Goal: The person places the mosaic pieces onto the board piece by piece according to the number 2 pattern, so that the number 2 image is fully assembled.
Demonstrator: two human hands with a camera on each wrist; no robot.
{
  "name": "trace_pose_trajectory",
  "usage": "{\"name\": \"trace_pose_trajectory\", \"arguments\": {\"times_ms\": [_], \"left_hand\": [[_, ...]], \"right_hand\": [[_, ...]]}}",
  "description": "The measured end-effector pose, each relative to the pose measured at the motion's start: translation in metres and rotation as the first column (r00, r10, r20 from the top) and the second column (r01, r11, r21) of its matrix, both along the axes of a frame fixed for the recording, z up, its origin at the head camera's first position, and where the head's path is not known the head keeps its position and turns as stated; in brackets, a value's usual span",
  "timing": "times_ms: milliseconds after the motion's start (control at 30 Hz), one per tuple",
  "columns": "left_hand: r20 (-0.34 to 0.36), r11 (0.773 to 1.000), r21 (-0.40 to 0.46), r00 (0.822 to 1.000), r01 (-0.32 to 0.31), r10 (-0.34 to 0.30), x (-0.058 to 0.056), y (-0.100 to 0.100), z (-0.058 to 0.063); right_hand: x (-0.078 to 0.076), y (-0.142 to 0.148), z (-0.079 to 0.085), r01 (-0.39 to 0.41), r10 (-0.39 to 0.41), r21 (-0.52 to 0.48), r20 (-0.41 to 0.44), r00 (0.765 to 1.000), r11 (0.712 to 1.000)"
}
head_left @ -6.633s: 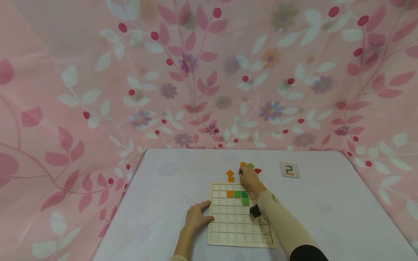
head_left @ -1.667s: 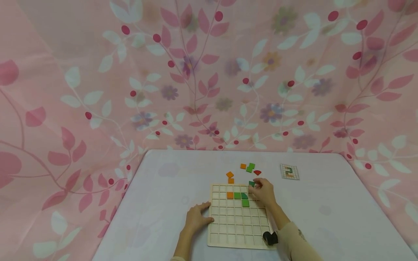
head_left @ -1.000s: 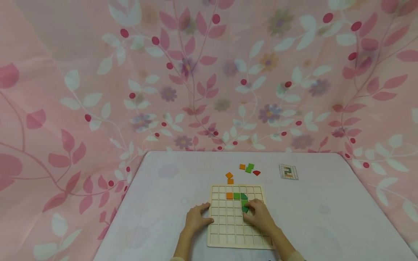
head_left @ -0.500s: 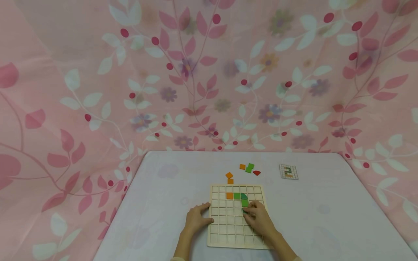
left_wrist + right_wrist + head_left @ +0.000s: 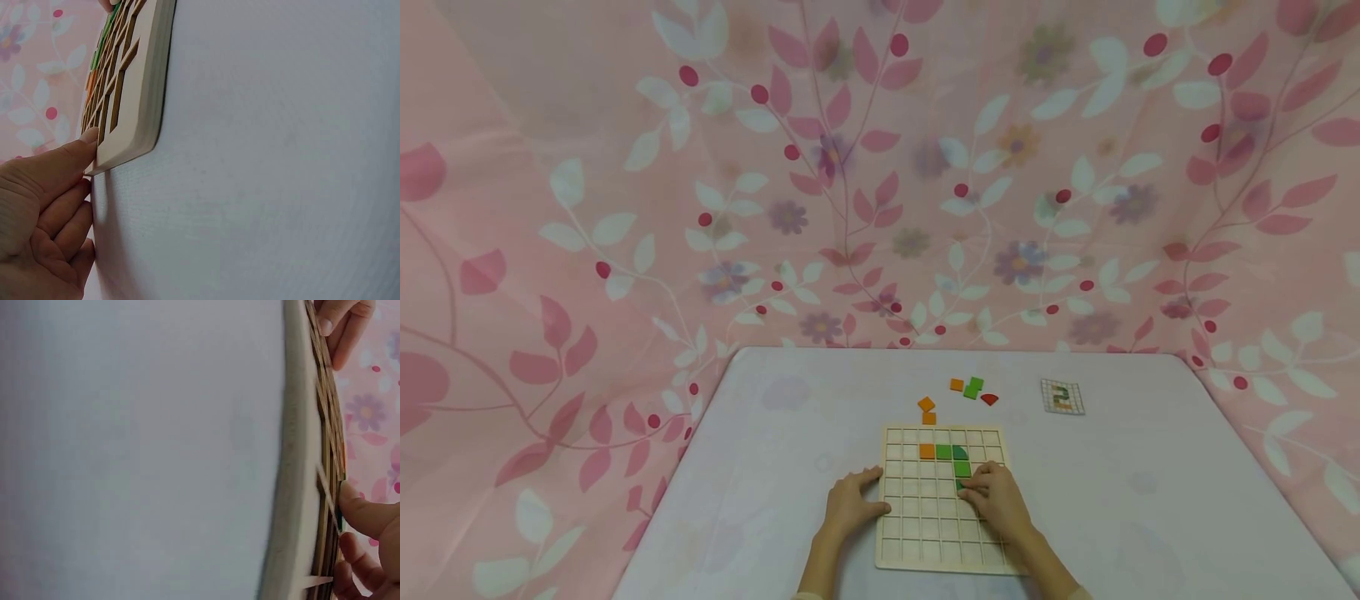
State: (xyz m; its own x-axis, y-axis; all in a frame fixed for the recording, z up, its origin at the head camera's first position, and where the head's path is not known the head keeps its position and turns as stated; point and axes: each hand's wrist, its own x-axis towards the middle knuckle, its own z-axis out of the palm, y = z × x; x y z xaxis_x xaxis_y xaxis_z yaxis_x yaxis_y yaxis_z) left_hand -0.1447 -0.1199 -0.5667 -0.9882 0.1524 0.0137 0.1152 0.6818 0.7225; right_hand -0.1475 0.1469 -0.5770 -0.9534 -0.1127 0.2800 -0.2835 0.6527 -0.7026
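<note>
A pale wooden grid board (image 5: 912,528) lies on the table. My right hand (image 5: 998,502) pinches a dark green tile (image 5: 961,484) at a cell of the board, just below a light green square tile (image 5: 962,469); the fingers partly cover it. Above these, an orange square tile (image 5: 927,451), a green square tile (image 5: 943,452) and a dark green rounded tile (image 5: 960,452) sit in a row of cells. My left hand (image 5: 850,505) rests against the board's left edge, thumb and forefinger spread; in the left wrist view its thumb (image 5: 87,139) lies on the rim.
Beyond the board lie loose orange tiles (image 5: 927,404), light green tiles (image 5: 973,388) and a red fan-shaped tile (image 5: 990,399). A small gridded card (image 5: 1062,397) with a figure like a 2 lies at the back right. A floral pink cloth (image 5: 880,208) hangs behind the white table (image 5: 760,467).
My right hand has carried the dark green tile from behind the board down to the cell under the light green square. There its fingers shift only slightly. The left hand stays put.
</note>
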Motion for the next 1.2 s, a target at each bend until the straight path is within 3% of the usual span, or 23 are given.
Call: {"name": "trace_pose_trajectory", "arguments": {"times_ms": [133, 233, 433, 500, 633, 767, 933, 1067, 1200], "left_hand": [[0.005, 1.0, 0.004, 1.0, -0.008, 0.007, 0.0, 0.0, -0.001], [0.008, 1.0, 0.004, 1.0, -0.013, 0.013, 0.0, 0.0, -0.001], [0.01, 1.0, 0.0, 1.0, -0.007, 0.007, -0.001, 0.0, -0.002], [0.005, 1.0, -0.002, 1.0, -0.003, 0.003, -0.001, -0.001, -0.002], [-0.005, 1.0, -0.005, 1.0, 0.001, -0.001, -0.001, -0.001, -0.003], [-0.009, 1.0, -0.007, 1.0, 0.002, -0.002, -0.001, -0.001, -0.003], [0.0, 1.0, 0.005, 1.0, -0.003, 0.003, -0.002, -0.001, -0.002], [-0.003, 1.0, -0.003, 1.0, 0.0, 0.0, -0.002, -0.001, -0.003], [0.002, 1.0, 0.001, 1.0, 0.003, -0.003, -0.001, -0.002, -0.005]], "right_hand": [[-0.002, 0.002, 0.005, 0.056, -0.057, 0.025, 0.022, 0.998, 0.998], [-0.005, 0.003, 0.011, 0.087, -0.091, 0.041, 0.099, 0.991, 0.995], [-0.019, 0.012, 0.023, 0.043, -0.034, -0.032, 0.224, 0.974, 0.999], [-0.029, 0.017, 0.026, 0.042, -0.031, -0.055, 0.196, 0.98, 0.998], [-0.057, 0.027, 0.025, 0.083, -0.081, -0.038, 0.061, 0.995, 0.996], [-0.086, 0.031, 0.018, 0.134, -0.133, 0.022, -0.03, 0.991, 0.991], [-0.111, 0.025, 0.011, 0.166, -0.165, 0.126, -0.021, 0.986, 0.978], [-0.124, 0.016, 0.013, 0.125, -0.134, 0.206, 0.03, 0.991, 0.971], [-0.13, 0.011, 0.019, 0.049, -0.105, 0.322, 0.157, 0.982, 0.945]]}}
